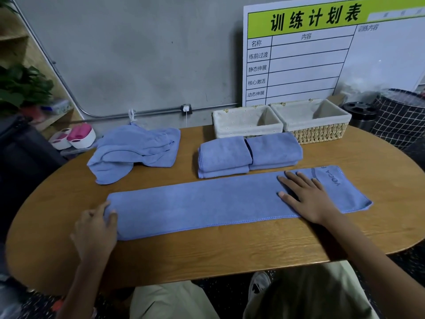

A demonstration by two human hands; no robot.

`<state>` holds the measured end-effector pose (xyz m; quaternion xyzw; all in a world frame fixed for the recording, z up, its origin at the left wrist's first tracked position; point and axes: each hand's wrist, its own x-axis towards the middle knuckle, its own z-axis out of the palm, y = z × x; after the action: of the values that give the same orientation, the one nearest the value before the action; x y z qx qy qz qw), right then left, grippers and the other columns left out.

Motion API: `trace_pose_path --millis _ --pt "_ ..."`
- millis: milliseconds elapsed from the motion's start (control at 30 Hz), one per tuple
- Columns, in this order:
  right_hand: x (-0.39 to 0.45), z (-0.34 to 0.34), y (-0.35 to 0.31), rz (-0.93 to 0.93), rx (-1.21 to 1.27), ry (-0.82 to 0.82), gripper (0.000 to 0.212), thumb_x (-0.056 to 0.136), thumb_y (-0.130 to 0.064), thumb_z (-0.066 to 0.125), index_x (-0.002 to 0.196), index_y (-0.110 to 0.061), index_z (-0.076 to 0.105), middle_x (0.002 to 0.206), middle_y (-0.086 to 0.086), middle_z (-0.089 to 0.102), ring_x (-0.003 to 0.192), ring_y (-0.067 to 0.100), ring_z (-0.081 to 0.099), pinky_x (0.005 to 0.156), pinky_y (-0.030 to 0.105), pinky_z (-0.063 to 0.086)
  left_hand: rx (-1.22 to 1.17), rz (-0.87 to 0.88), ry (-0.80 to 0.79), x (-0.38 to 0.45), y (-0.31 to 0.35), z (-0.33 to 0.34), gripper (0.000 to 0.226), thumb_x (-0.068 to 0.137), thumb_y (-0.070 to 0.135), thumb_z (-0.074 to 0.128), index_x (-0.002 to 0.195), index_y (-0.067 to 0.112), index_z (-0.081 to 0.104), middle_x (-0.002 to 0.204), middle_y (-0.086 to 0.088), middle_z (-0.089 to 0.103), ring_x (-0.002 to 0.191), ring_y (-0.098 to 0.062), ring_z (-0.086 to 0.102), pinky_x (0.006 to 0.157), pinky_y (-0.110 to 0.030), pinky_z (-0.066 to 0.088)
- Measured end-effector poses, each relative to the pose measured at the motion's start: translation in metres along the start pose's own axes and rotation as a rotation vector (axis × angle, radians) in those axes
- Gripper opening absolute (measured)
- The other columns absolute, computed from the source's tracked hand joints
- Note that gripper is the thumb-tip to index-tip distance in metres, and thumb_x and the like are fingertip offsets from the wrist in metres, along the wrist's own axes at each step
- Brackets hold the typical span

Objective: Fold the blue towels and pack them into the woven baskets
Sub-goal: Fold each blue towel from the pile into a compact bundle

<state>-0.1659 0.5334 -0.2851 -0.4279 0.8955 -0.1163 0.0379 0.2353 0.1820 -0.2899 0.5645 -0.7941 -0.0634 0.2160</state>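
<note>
Head view: long blue towel (207,203) lies flat across the near middle of the counter (230,254), folded lengthwise into a strip running left to right. Left hand (96,229) pinches the strip's left end, fingers curled over the edge. Right hand (308,196) is spread flat, palm down, pressing the strip toward its right end, just left of the printed lettering.

Judgement: mid-fold on this towel, lengthwise fold done, crosswise folds pending. Next move likely needs the left end lifted and carried over to the right, edges lined up, with the right hand pinning the cloth so it doesn't slide.

Two folded towel stacks (248,155) sit side by side just beyond the strip, not yet packed. Two woven baskets (282,122) stand at the far edge behind them, cloth-lined; what shows of their insides is empty. Crumpled towel pile (135,150) sits far left, unfolded.

Packing hasn't started; several towels are still to go.
</note>
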Motion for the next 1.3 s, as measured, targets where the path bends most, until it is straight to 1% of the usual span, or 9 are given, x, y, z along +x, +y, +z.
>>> trace_pose_path --millis 433,667,767,933,1000,1067,1133,1200,1300 --pt "-0.001 0.001 0.002 -0.005 -0.005 0.011 0.082 0.08 -0.079 0.004 0.154 -0.045 0.019 0.165 -0.015 0.01 0.153 0.011 0.003 0.122 0.042 0.005 -0.237 0.102 0.108 -0.003 -0.005 -0.007 0.025 0.103 0.03 0.052 0.12 0.018 0.065 0.106 -0.009 0.066 0.087 -0.03 0.061 0.065 -0.039 0.046" --pt "0.0 0.001 0.001 0.0 0.005 0.017 0.084 0.079 -0.08 0.004 0.154 -0.045 0.02 0.165 -0.015 0.012 0.153 0.012 0.004 0.123 0.042 0.005 -0.209 0.011 0.023 0.003 -0.013 -0.023 0.03 0.103 0.034 0.051 0.124 0.017 0.063 0.077 0.0 0.057 0.068 -0.02 0.052 0.063 -0.032 0.039" --pt "0.0 0.0 0.001 0.0 0.005 0.021 0.086 0.078 -0.081 0.003 0.154 -0.044 0.02 0.165 -0.015 0.012 0.153 0.012 0.004 0.122 0.041 0.004 -0.094 -0.012 -0.057 0.005 -0.012 -0.023 0.035 0.103 0.039 0.049 0.131 0.022 0.058 0.079 0.0 0.058 0.068 -0.021 0.055 0.062 -0.033 0.041" --pt "0.0 0.002 0.001 -0.001 -0.007 0.028 0.097 0.073 -0.087 -0.007 0.155 -0.043 0.02 0.165 -0.015 0.012 0.153 0.013 0.005 0.123 0.042 0.005 0.127 0.226 0.068 0.0 0.001 -0.022 0.039 0.091 0.018 0.066 0.13 0.013 0.063 0.105 -0.016 0.055 0.09 -0.033 0.054 0.07 -0.047 0.044" --pt "0.0 0.001 -0.001 -0.002 -0.03 0.027 0.092 0.077 -0.083 -0.003 0.155 -0.042 0.02 0.165 -0.014 0.012 0.153 0.014 0.005 0.122 0.042 0.006 0.064 0.357 0.097 -0.005 0.038 -0.018 0.039 0.091 0.015 0.065 0.13 0.016 0.064 0.119 -0.014 0.056 0.103 -0.033 0.056 0.081 -0.052 0.047" --pt "0.001 -0.001 -0.001 -0.008 -0.05 0.021 0.09 0.078 -0.082 0.0 0.155 -0.041 0.019 0.165 -0.013 0.012 0.153 0.014 0.005 0.122 0.043 0.007 -0.062 0.449 -0.023 -0.01 0.085 -0.003 0.039 0.099 0.03 0.052 0.138 0.023 0.058 0.143 -0.008 0.051 0.126 -0.03 0.051 0.099 -0.055 0.044" --pt "0.001 -0.002 0.003 -0.007 -0.035 0.016 0.096 0.074 -0.088 -0.004 0.155 -0.043 0.019 0.165 -0.014 0.011 0.153 0.013 0.005 0.122 0.043 0.007 -0.026 0.435 -0.24 -0.012 0.119 0.019 0.05 0.103 0.049 0.033 0.15 0.035 0.041 0.162 -0.001 0.03 0.148 -0.027 0.028 0.112 -0.059 0.029" --pt "-0.001 -0.002 0.011 0.003 -0.011 0.016 0.1 0.07 -0.091 -0.009 0.155 -0.044 0.018 0.165 -0.015 0.009 0.153 0.013 0.003 0.123 0.043 0.006 0.137 0.373 -0.389 -0.009 0.127 0.039 0.057 0.102 0.061 0.021 0.157 0.044 0.016 0.168 0.005 0.006 0.155 -0.025 0.004 0.117 -0.062 0.012" --pt "-0.006 -0.005 0.029 0.043 -0.003 0.014 0.085 0.081 -0.084 0.003 0.155 -0.044 0.016 0.165 -0.014 0.007 0.153 0.013 0.001 0.122 0.042 0.004 0.246 0.342 -0.422 -0.003 0.117 0.04 0.065 0.097 0.069 0.018 0.157 0.047 0.005 0.169 0.007 -0.002 0.155 -0.026 -0.003 0.118 -0.064 0.007"
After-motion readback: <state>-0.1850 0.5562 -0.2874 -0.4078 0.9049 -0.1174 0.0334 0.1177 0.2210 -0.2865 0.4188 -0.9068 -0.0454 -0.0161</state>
